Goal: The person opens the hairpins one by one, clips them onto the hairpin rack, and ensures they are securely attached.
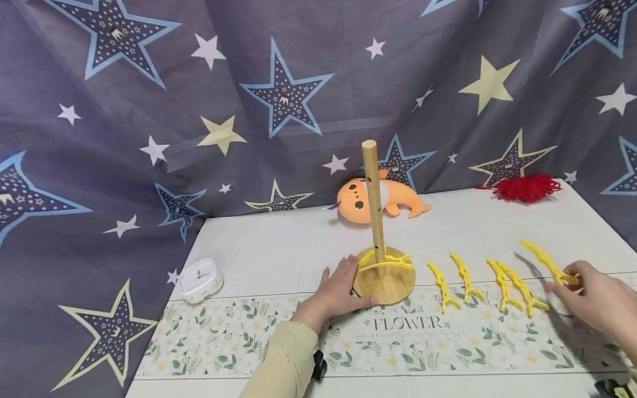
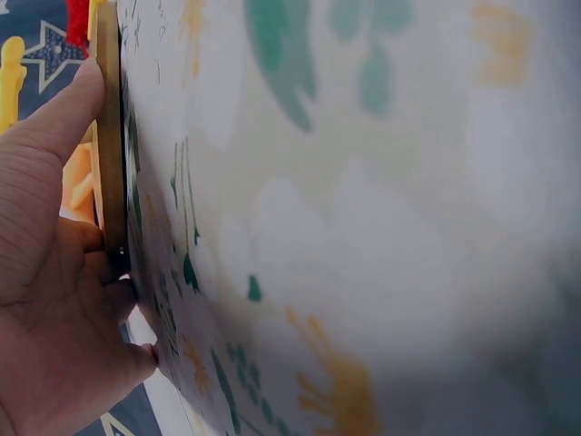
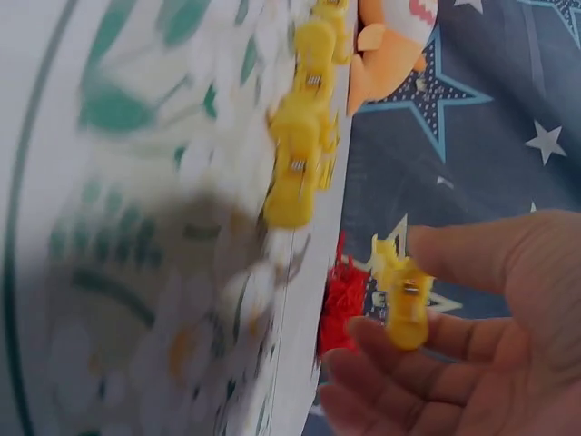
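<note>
1. Here's the right hand [image 1: 608, 299] at the far right, thumb and fingers pinching a yellow piece [image 1: 545, 260] by its near end, up off the desk [image 1: 272, 251].
2. Over to the left hand [image 1: 336, 293]: thumb at the near rim, fingers round the left edge, gripping the round wooden base [image 1: 387, 290] of an upright post [image 1: 374, 201].
3. Danger one, I'd say: that pinch is right at one end, so the free length could twist or dip if the fingertips slacken.
4. Danger two: the loose pair [image 1: 517, 282] lies just left of the right hand; a low sweep inward could knock those pieces askew.
5. Danger three: yellow pieces [image 1: 396, 265] sit about the post's foot, and a bump there, or a tug from the left hand, might shift them or tip the tall post. Whether they're fixed, I can't tell.
6. Now the direction! The held piece's free end points away from the person and leftward, rising slightly; its long axis slants from far left to near right.
7. The loose ones, including a single [image 1: 442, 286] nearest the base, slant much the same way, forked ends toward the person.
</note>
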The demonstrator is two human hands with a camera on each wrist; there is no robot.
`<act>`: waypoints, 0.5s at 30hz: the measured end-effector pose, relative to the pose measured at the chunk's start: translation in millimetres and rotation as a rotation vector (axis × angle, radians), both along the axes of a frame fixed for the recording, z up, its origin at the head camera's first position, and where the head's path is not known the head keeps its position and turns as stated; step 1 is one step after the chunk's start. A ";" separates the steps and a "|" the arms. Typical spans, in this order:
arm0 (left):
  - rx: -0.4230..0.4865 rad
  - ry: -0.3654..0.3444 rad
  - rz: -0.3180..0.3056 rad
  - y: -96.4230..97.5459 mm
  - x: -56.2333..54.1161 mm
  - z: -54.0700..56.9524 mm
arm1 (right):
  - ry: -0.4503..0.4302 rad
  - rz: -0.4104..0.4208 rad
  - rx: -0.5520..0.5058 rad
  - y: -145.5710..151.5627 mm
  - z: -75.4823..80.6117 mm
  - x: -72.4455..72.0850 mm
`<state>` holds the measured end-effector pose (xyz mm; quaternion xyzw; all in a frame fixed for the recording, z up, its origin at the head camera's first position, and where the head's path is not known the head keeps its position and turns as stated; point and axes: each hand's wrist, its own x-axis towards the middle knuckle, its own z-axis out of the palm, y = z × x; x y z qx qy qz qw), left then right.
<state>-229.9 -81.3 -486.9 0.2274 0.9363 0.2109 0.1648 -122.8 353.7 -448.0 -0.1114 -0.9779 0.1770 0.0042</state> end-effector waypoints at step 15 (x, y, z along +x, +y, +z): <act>0.005 -0.001 -0.001 0.0 0.9 1.3 | 0.342 0.169 -0.162 -49.4 8.1 -9.0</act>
